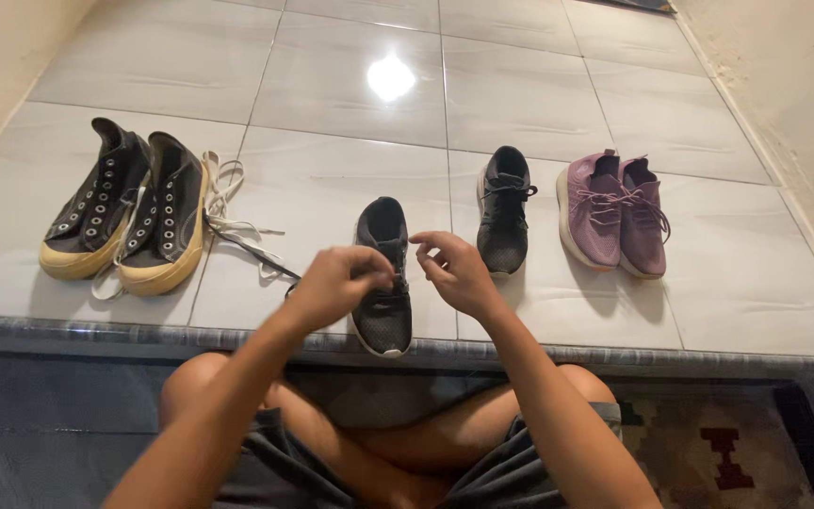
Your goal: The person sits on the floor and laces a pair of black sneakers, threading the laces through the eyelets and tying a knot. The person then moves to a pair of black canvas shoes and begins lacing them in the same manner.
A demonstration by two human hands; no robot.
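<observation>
A black mesh sneaker (384, 316) lies on the tiled floor just past the step edge, toe toward me. My left hand (334, 283) and my right hand (456, 273) hover over its lacing, each pinching a black lace end between the fingers. The sneaker's middle is partly hidden behind both hands. Its matching black sneaker (503, 212) rests a little farther back on the right, laced and tied.
A pair of black high-top shoes with yellowed soles (129, 217) stands at the left, loose white laces (228, 212) lying beside them. A purple sneaker pair (614, 215) sits at the right. Walls close both sides. My crossed legs rest on a patterned mat (723, 443).
</observation>
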